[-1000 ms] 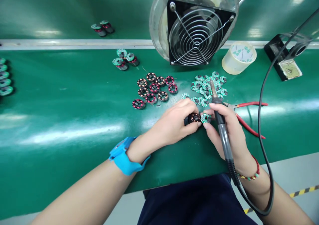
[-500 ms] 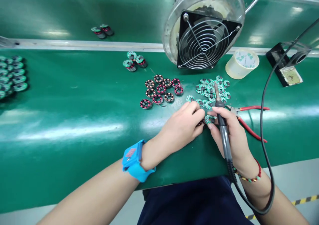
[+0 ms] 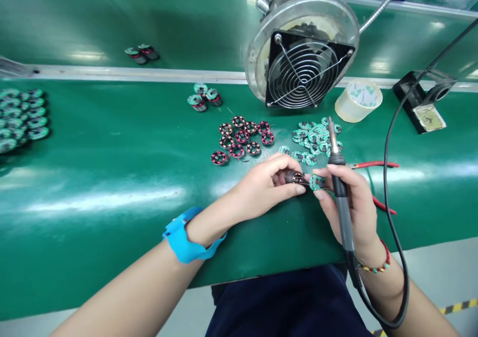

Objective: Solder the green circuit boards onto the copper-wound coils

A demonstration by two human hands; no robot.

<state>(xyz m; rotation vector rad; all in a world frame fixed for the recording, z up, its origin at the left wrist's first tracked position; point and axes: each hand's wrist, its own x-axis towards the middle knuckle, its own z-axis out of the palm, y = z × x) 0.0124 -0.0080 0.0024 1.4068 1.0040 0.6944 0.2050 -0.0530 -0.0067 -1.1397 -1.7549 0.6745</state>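
While the left hand point(image 3: 269, 185) pinches a wound coil point(image 3: 295, 177) just above the counter point(image 3: 112, 177), the right hand point(image 3: 349, 197) grips a soldering iron point(image 3: 338, 177) and a small green board point(image 3: 317, 181). The hot tip could burn nearby fingers. No containers show; loose boards point(image 3: 315, 135) lie heaped.
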